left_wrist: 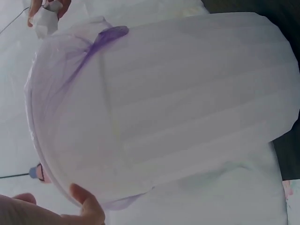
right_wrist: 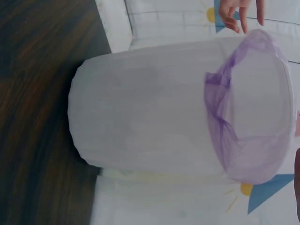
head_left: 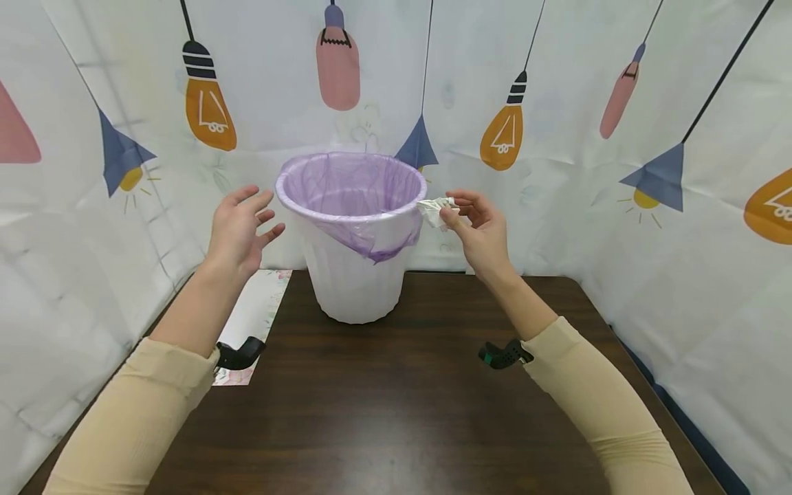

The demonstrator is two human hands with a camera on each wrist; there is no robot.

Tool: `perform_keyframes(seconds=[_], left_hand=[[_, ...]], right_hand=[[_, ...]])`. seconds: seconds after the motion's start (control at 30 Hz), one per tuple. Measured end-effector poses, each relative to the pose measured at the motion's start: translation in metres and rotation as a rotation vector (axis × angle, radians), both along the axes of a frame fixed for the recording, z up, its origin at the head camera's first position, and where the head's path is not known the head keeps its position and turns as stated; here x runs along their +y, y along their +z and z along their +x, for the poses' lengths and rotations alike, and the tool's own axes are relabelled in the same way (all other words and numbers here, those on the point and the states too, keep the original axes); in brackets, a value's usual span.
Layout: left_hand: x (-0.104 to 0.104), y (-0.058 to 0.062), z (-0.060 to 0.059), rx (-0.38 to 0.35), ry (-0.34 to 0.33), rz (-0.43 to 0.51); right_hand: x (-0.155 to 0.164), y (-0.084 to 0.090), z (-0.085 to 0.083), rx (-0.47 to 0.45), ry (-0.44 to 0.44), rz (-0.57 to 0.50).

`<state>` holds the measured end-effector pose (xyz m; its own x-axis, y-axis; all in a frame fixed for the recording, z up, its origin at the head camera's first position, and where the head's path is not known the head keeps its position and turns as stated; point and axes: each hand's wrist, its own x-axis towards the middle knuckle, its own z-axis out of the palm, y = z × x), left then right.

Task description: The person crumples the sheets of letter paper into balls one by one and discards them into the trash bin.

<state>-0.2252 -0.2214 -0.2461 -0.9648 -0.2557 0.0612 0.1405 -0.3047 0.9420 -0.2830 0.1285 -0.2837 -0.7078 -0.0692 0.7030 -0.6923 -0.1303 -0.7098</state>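
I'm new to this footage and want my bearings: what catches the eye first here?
A white bin lined with a purple bag stands at the back of the dark table. The right hand pinches a crumpled white scrap beside its rim, while the left hand hangs spread on the other side.

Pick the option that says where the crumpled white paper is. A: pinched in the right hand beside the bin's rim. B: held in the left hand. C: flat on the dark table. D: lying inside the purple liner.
A: the right hand pinches the crumpled paper just outside the bin's rim; the left hand is open and holds nothing.
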Motion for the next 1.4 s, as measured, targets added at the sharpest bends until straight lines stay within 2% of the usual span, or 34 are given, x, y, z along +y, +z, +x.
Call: perform_keyframes(seconds=[0.13,0.27,0.43,0.53,0.67,0.83,1.17,1.27,1.4], left_hand=[[-0.003,-0.001,-0.009,-0.031,-0.109,0.021],[-0.004,-0.004,-0.018,-0.017,-0.183,0.083],[-0.003,-0.005,-0.025,0.009,-0.168,0.180],[-0.003,-0.004,-0.026,0.015,-0.156,0.182],[-0.004,-0.003,-0.026,0.009,-0.150,0.160],[-0.006,-0.003,-0.027,-0.004,-0.155,0.228],[-0.004,-0.003,-0.026,-0.008,-0.160,0.254],[-0.005,-0.002,-0.026,0.002,-0.166,0.267],[-0.005,-0.002,-0.026,0.005,-0.164,0.274]], right_hand=[[-0.003,0.010,-0.006,-0.010,0.000,0.019],[-0.008,0.019,-0.011,-0.008,0.003,0.021],[-0.019,0.029,-0.017,0.013,0.014,0.036],[-0.028,0.034,-0.022,0.011,0.001,0.057],[-0.042,0.040,-0.028,0.001,-0.031,0.133],[-0.057,0.044,-0.038,0.010,-0.067,0.257],[-0.071,0.049,-0.041,-0.119,-0.171,0.515],[-0.072,0.053,-0.042,-0.147,-0.184,0.565],[-0.071,0.056,-0.043,-0.173,-0.177,0.576]])
